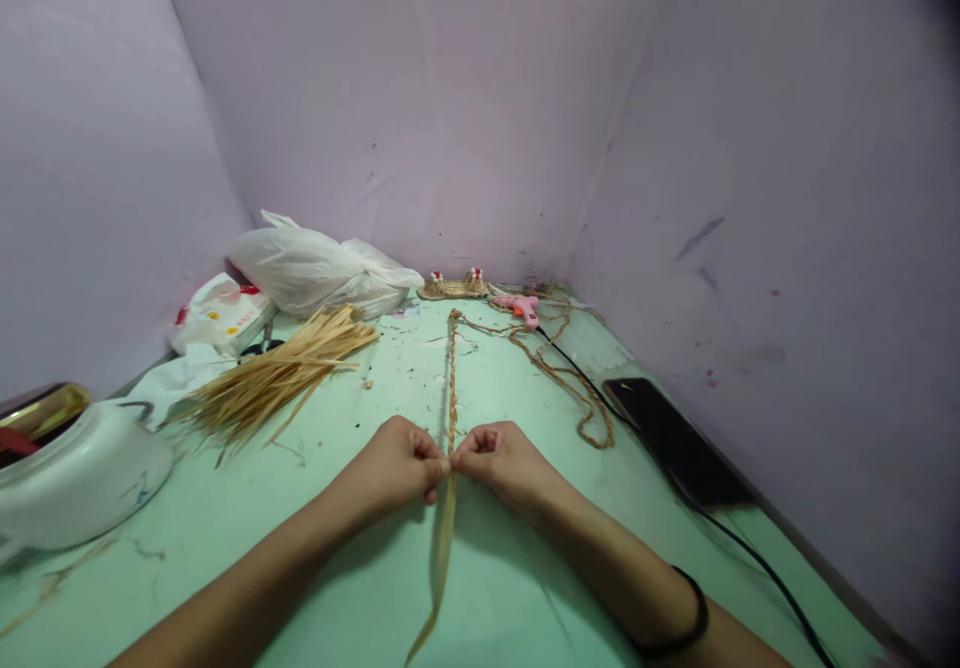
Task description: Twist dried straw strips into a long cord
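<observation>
- Nearest us, our bare forearms (pixel 285 558) reach in from the bottom edge, a dark band (pixel 703 613) around the right one.
- Far left, we have a white container (pixel 82 483) holding dark, red and gold-coloured things.
- Beside it, a bundle of straw-coloured strips (pixel 281 373) lies on our green tabletop (pixel 195 518), with a white plastic bag (pixel 315 270) behind.
- At centre, our left hand (pixel 401 460) pinches the braided cord (pixel 452 373) between thumb and fingers; the cord stretches straight away from us, and a flat, loose strip (pixel 445 538) trails towards us.
- Our right hand (pixel 501 456) has its grip pressed on the same spot, fingertips just beside the left's.
- Right of that, we see loose cord loops (pixel 551 368), a pink glue gun (pixel 521 309) with its black cable (pixel 739 543), and a dark phone (pixel 671 438) near the wall (pixel 810 298).
</observation>
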Demonstrator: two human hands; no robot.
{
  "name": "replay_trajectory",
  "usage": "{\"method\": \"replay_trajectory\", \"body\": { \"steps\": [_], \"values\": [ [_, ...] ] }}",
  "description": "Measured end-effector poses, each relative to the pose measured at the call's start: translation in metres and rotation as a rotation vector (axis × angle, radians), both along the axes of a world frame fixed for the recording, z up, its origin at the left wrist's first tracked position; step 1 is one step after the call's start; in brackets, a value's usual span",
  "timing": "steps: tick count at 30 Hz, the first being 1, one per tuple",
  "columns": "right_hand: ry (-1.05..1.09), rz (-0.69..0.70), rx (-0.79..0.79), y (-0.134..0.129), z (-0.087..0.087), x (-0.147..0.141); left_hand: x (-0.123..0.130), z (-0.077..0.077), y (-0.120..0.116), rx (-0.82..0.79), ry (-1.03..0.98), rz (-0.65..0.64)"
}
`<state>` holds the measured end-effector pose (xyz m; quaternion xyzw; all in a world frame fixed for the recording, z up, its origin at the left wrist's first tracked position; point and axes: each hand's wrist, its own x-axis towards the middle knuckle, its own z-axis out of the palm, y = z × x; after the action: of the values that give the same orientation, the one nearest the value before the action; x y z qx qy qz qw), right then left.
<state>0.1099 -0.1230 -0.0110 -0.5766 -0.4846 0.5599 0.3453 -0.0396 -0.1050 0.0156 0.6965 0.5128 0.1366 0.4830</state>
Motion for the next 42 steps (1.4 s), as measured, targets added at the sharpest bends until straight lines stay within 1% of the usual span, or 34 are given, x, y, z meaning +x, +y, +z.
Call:
{"method": "replay_trajectory", "body": {
  "steps": [2,4,6,9,10,11,12,14,15,17,18,19,21,22,24,26,29,31,33,37,42],
  "values": [
    [0.024,0.009,-0.006,0.000,-0.002,-0.001,0.000,0.006,-0.005,0.040,0.092,-0.013],
    [0.079,0.006,-0.018,-0.001,-0.003,-0.003,0.003,0.008,-0.013,0.080,0.142,-0.044],
    [0.126,-0.023,-0.031,-0.004,-0.003,-0.005,0.008,0.005,-0.023,0.176,0.202,-0.077],
    [0.142,-0.085,-0.018,-0.008,-0.002,-0.009,0.014,-0.003,-0.034,0.378,0.328,-0.077],
    [0.145,-0.105,-0.011,-0.009,-0.001,-0.010,0.015,-0.004,-0.035,0.412,0.349,-0.080],
    [0.154,-0.122,-0.007,-0.010,-0.001,-0.011,0.015,-0.002,-0.034,0.413,0.343,-0.092],
    [0.165,-0.131,-0.008,-0.011,-0.001,-0.011,0.013,0.000,-0.032,0.372,0.312,-0.110],
    [0.189,-0.126,-0.014,-0.011,0.001,-0.012,0.007,0.010,-0.023,0.194,0.198,-0.103],
    [0.198,-0.113,-0.017,-0.011,0.002,-0.012,0.003,0.015,-0.017,0.073,0.127,-0.057],
    [0.205,-0.080,-0.011,-0.011,0.004,-0.011,-0.003,0.021,-0.007,-0.120,-0.022,0.120],
    [0.207,-0.063,-0.004,-0.010,0.005,-0.011,-0.006,0.021,-0.003,-0.209,-0.099,0.181],
    [0.212,-0.049,-0.001,-0.010,0.006,-0.011,-0.007,0.019,0.000,-0.291,-0.171,0.203],
    [0.227,-0.021,-0.011,-0.009,0.007,-0.011,-0.006,0.010,0.003,-0.442,-0.277,0.151],
    [0.226,-0.007,-0.022,-0.008,0.006,-0.011,-0.005,0.005,0.003,-0.488,-0.302,0.126],
    [0.183,0.034,-0.035,-0.007,0.004,-0.009,-0.001,-0.004,0.003,-0.495,-0.304,0.131],
    [0.071,0.079,0.012,-0.006,0.002,-0.007,0.001,-0.007,0.002,-0.437,-0.213,0.155],
    [-0.198,0.107,0.172,-0.007,0.000,-0.002,0.005,-0.005,0.000,-0.327,-0.052,0.138],
    [-0.373,0.106,0.244,-0.010,0.003,0.001,0.007,-0.003,-0.001,-0.270,-0.020,0.139],
    [-0.487,0.105,0.260,-0.014,0.007,0.003,0.010,-0.002,-0.003,-0.234,-0.027,0.151],
    [-0.557,0.109,0.270,-0.023,0.016,0.000,0.012,-0.005,-0.006,-0.248,-0.087,0.175],
    [-0.506,0.175,0.337,-0.028,0.022,-0.003,0.008,-0.007,-0.008,-0.300,-0.194,0.204]
  ]
}}
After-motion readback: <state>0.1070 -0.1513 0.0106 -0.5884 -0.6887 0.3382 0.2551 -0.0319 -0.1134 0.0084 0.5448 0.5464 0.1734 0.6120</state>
